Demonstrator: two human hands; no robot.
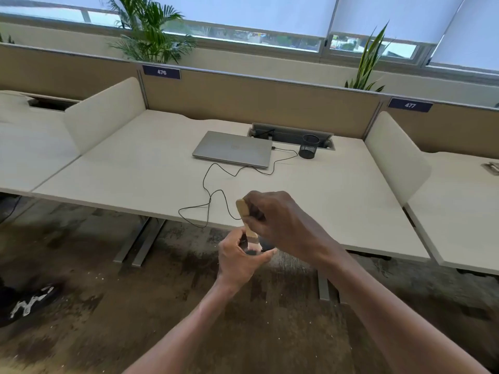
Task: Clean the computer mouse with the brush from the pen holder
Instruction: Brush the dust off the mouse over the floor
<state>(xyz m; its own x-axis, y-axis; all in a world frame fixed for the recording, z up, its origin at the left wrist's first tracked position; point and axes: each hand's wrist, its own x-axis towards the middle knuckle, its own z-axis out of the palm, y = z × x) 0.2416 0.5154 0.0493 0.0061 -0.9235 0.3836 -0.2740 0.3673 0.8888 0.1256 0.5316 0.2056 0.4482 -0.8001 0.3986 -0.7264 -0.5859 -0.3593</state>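
Just below the centre of the frame, a wooden-handled brush [246, 217] is gripped by the right hand [280, 220], whose fingers are curled tightly around the handle; the handle end points up and the pale bristles point down. Directly beneath it, the left hand [237, 259] is cupped around the computer mouse [252, 251], of which only a small dark part is seen between thumb and fingers (the exact finger placement on its far side cannot be told). The bristles are set against the mouse, and both hands are held in front of the near edge of the desk [135, 168], above the carpet. A thin black cable [208, 184] is looped across the desk surface and is led back to a closed grey laptop [233, 149] in the upper middle of the frame. Just right of the laptop, a black mesh pen holder [309, 147] is stood upright beside a cable hatch [291, 132].
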